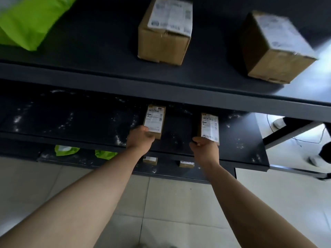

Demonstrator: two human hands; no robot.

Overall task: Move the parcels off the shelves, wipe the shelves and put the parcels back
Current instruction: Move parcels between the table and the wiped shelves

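Two small cardboard parcels with white labels lie on the dusty middle shelf [71,120]. My left hand [140,137] grips the near end of the left small parcel [155,119]. My right hand [205,146] grips the near end of the right small parcel [209,127]. Both parcels rest flat on the shelf. On the top shelf [107,56] stand two larger cardboard boxes, one in the middle [164,33] and one at the right [274,49], plus a green bag [26,20] at the far left.
The bottom shelf [170,170] holds two green bags [66,150] and two small labelled parcels [150,160], partly hidden by the shelf above. Pale floor tiles [170,203] lie below. A person's feet [320,158] and a cable [295,140] show at the right.
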